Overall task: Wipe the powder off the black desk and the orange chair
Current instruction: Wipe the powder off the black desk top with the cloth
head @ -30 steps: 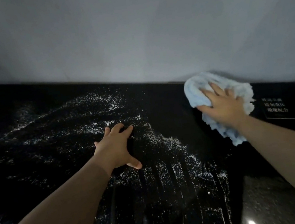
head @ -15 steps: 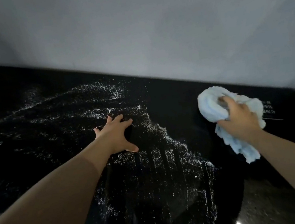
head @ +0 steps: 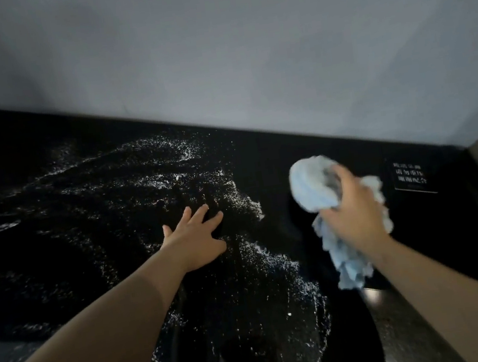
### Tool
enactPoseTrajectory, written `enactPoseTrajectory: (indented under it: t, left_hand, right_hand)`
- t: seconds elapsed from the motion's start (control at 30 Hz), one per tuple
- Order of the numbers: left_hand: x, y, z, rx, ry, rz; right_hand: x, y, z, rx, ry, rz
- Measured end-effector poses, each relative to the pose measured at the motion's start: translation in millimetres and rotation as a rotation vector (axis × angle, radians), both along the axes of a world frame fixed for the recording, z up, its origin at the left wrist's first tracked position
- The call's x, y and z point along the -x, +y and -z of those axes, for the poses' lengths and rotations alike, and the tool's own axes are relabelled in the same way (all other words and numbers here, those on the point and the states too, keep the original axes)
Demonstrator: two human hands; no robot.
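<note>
Powder (head: 242, 260), white and grainy, lies in streaks and swirls across the left and middle of the black counter (head: 259, 159), thickest along a curved band beside the left hand (head: 196, 239). That hand rests flat in the powder, its fingers (head: 188, 215) spread and relaxed. To the right, over a darker, cleaner stretch, the right hand (head: 352, 211) grasps a bunched light blue cloth (head: 312, 189) whose loose end hangs toward the counter; whether it touches is unclear. A small black placard (head: 410, 176) with white lettering sits beyond, near the grey wall (head: 245, 57).
</note>
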State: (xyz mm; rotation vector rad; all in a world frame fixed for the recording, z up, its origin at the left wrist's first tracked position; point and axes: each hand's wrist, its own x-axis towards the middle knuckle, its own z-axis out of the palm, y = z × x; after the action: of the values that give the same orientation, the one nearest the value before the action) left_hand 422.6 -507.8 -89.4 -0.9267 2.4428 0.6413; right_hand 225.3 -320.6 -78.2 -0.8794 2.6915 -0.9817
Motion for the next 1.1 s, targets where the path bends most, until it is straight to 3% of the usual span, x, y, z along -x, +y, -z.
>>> enactPoseTrajectory:
  t: [0.1, 0.17, 0.37, 0.57, 0.67, 0.77, 0.87, 0.97, 1.1]
  left_hand:
    - [1, -2, -1, -0.021, 0.006, 0.003]
    - [-1, -3, 2, 0.000, 0.013, 0.014]
    - [-3, -5, 9, 0.029, 0.035, 0.011]
    - [-2, -6, 5, 0.010, 0.030, -0.007]
    - [-2, 1, 3, 0.036, 0.023, -0.014]
    - [-5, 15, 1, 0.050, 0.012, -0.019]
    - [-10, 30, -2, 0.052, 0.003, -0.006]
    - [-15, 40, -3, 0.047, 0.000, 0.003]
    - [-24, 51, -2, 0.051, 0.018, 0.005]
  right_hand:
    - [31, -19, 9, -0.425, 0.018, 0.063]
    - [37, -43, 17, -0.522, 0.043, 0.000]
    - [18, -116, 25, -0.427, 0.144, -0.300]
    - [-24, -82, 25, -0.372, 0.182, -0.556]
    - [-44, -46, 20, -0.364, 0.139, -0.668]
    - [-46, -22, 7, -0.318, -0.085, -0.814]
    - [-18, -22, -7, -0.266, -0.106, -0.700]
    - [-13, -28, -8, -0.418, -0.004, -0.497]
    - [-57, -14, 12, -0.465, 0.077, -0.537]
